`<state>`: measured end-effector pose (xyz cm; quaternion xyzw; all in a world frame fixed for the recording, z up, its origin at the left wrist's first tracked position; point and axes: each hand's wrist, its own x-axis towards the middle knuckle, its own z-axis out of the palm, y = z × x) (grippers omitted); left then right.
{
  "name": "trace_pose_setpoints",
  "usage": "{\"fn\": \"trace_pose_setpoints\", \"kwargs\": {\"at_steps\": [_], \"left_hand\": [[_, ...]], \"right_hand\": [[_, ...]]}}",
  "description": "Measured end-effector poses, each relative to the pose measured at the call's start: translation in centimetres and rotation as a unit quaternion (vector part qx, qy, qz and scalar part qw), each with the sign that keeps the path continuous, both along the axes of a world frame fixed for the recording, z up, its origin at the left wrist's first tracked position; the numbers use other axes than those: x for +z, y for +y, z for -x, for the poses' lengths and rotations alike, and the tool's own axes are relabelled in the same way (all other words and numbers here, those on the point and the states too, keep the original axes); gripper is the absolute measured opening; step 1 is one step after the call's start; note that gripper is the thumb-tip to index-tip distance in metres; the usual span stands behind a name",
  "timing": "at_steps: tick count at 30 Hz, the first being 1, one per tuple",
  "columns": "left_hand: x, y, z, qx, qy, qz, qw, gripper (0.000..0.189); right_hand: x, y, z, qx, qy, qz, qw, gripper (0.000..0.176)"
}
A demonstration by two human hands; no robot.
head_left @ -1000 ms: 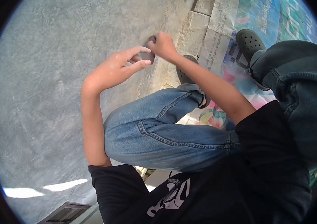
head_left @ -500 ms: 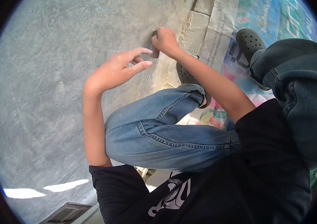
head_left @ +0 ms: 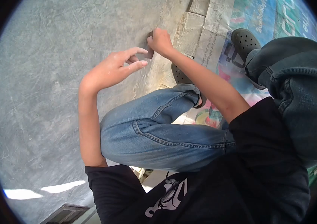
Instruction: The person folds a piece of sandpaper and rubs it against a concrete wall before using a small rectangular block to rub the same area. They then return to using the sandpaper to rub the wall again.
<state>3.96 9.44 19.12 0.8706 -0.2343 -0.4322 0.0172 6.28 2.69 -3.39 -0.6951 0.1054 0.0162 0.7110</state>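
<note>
A small dark pad (head_left: 150,53) lies pressed flat against the grey plastered surface (head_left: 54,74), just to the left of the pale stone block (head_left: 187,31). The right hand (head_left: 161,40) is closed over the pad's upper end, fingers curled round it and knuckles turned toward the block. Half a second ago this hand sat slightly closer to the block. It has now drawn back a little and down, taking the pad with it, so the pad's lower edge again comes close to the fingertips of the left hand (head_left: 117,69). That hand holds nothing: it hovers below and left of the block with the fingers spread and stretched out, two of them pointing at the pad, in much the same pose as in both earlier pictures. Whether its fingertips actually touch the pad cannot be told. The whole view has slid a little, so the block and everything beside it sit further left than a second ago. Right of the block lies a printed sheet (head_left: 218,33), and on it stands a black clog (head_left: 243,39) beneath a leg in darker denim (head_left: 297,86). Below the block, a bent knee in blue jeans (head_left: 128,134) fills the middle.
</note>
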Motion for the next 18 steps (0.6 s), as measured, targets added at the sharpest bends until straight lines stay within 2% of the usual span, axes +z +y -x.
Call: {"fn": "trace_pose_setpoints", "kwargs": {"at_steps": [1,3,4,8,11,13,18], "left_hand": [[0.2,-0.4,-0.2,-0.005,-0.012,0.007,1.0,0.038],[0.1,-0.4,-0.2,0.002,0.006,0.0,1.0,0.039],[0.1,-0.4,-0.3,0.012,0.026,-0.008,1.0,0.039],[0.1,-0.3,-0.4,0.005,0.006,-0.008,1.0,0.039],[0.1,-0.3,-0.6,0.007,0.01,0.002,1.0,0.039],[0.0,-0.2,-0.4,0.013,0.01,0.003,1.0,0.038],[-0.2,-0.4,-0.3,0.018,-0.009,-0.033,0.999,0.039]], "right_hand": [[0.2,0.3,-0.1,-0.004,-0.003,0.001,1.0,0.017],[1.1,1.5,0.4,-0.059,-0.073,0.119,0.988,0.016],[1.4,1.3,0.3,-0.076,-0.065,0.133,0.986,0.015],[1.6,1.4,0.6,-0.06,-0.034,0.111,0.991,0.015],[1.7,1.7,0.5,-0.042,-0.075,0.129,0.988,0.015],[1.9,1.6,0.3,-0.043,-0.023,0.095,0.994,0.015],[1.2,1.9,0.0,-0.078,0.015,0.102,0.992,0.016]]}}
